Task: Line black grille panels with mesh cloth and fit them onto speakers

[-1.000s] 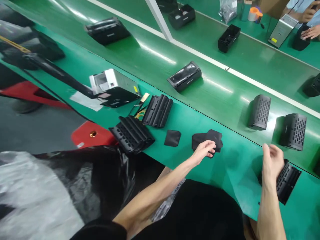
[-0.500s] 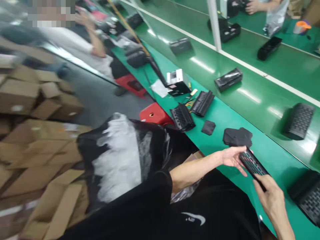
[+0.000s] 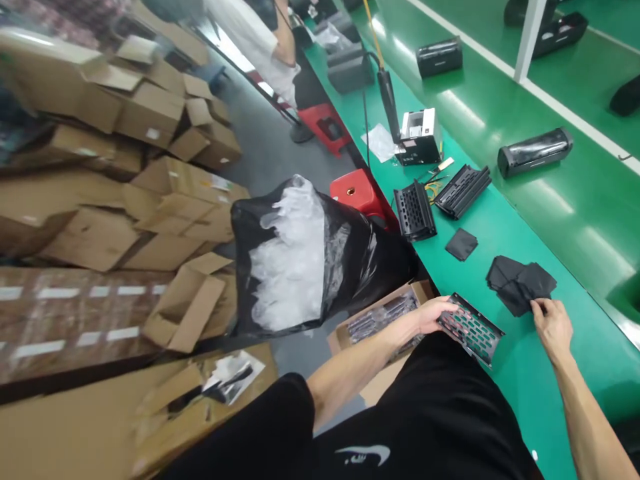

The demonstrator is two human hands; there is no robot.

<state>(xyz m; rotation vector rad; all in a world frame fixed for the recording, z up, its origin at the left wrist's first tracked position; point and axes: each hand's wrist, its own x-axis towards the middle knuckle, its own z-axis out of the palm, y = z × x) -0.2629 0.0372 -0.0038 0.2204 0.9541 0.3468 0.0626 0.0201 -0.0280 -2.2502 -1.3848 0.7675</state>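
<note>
My left hand grips one end of a curved black plastic panel with rows of slots, held over the table edge near my lap. My right hand has thumb and fingertips closed on the near edge of a black sheet in a loose, fanned pile of thin black sheets. A smaller stack of black squares lies to the left of the pile. Beyond it rest two more slotted black panel stacks, one upright-looking and one tilted beside it.
A black and white device box with a corded tool stands farther along the green table. Black speakers sit on the green belt. On my left are a red stool, a black bag, an open carton and piled boxes.
My right hand has let go of the slotted panel and moved to the sheet pile. The left hand keeps the panel, now turned inner side up and nearer my lap. The view has swung left.
</note>
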